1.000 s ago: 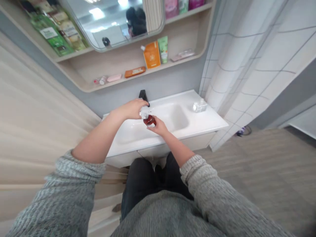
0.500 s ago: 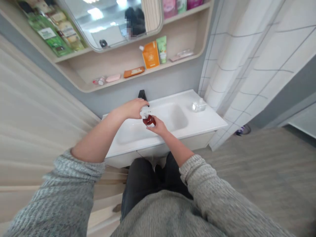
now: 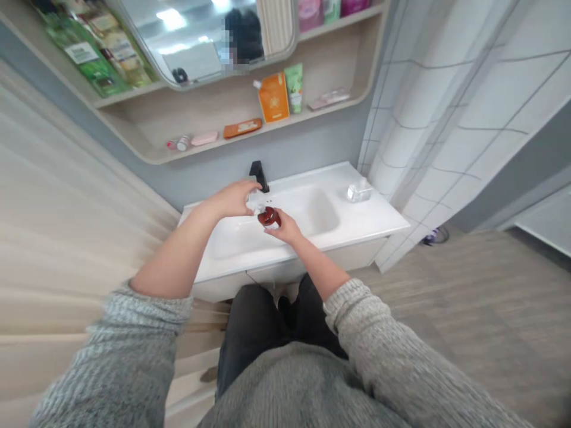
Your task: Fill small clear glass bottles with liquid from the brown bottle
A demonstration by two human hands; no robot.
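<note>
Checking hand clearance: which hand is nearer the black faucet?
Left. The left hand is right beside the black faucet, contact unclear; the right hand, around the brown bottle, is farther off, nearer the wearer's body.

Mirror (image 3: 200,44) cut off by top edge, label (image 3: 272,226) on brown bottle (image 3: 268,216) too small for us to read, purple item (image 3: 430,238) on floor (image 3: 446,297) we cannot identify.

Clear bottle (image 3: 256,203), tilted: in fingers of left hand (image 3: 236,198). Amber bottle (image 3: 268,218): in fingers of right hand (image 3: 288,226), just beside clear bottle. Black faucet (image 3: 258,176): just beyond left fingers. White basin (image 3: 322,211): beneath both sets of fingers. Square clear container (image 3: 359,192): worktop (image 3: 379,220), right of fingers. Orange spouted pouch (image 3: 273,99): shelf (image 3: 332,70), beyond fingers.
</note>
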